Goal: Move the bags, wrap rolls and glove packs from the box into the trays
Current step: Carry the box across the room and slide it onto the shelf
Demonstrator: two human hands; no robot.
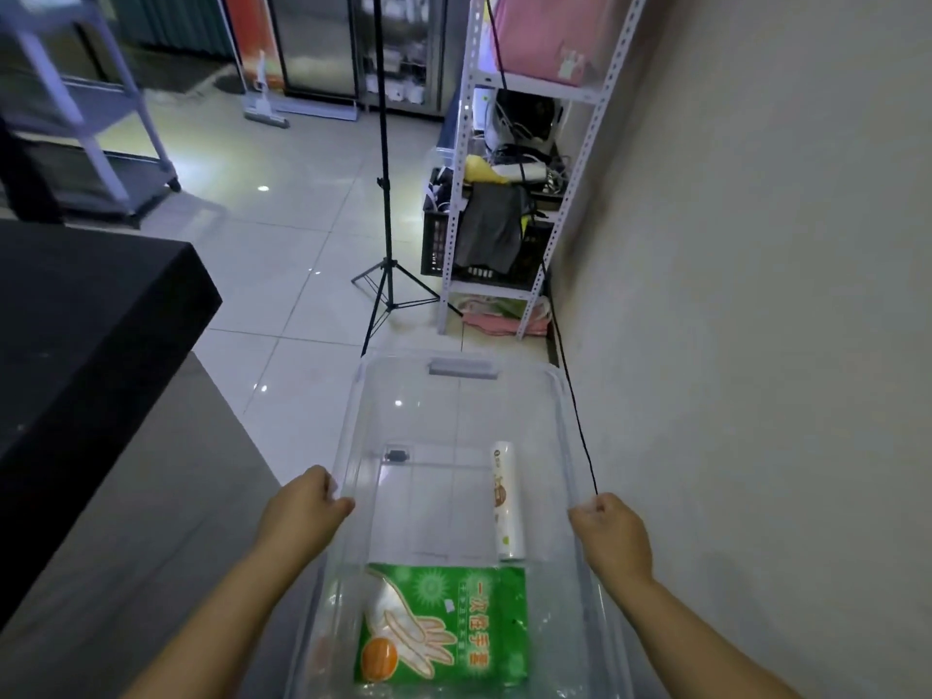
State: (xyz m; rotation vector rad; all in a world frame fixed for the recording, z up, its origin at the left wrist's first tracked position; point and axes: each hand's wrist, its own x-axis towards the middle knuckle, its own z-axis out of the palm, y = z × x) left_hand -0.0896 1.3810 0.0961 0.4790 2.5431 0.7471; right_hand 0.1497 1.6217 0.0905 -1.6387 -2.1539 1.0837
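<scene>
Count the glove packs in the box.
1. The green glove pack lies flat at the near end of the clear box, just nearer than the wrap roll. Another could be hidden beneath it.

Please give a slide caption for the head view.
Left hand and right hand grip the side rims of a clear box holding a glove pack and wrap roll.

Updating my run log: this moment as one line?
left hand grips clear box rim | right hand grips opposite rim | inside: glove pack, wrap roll
</scene>
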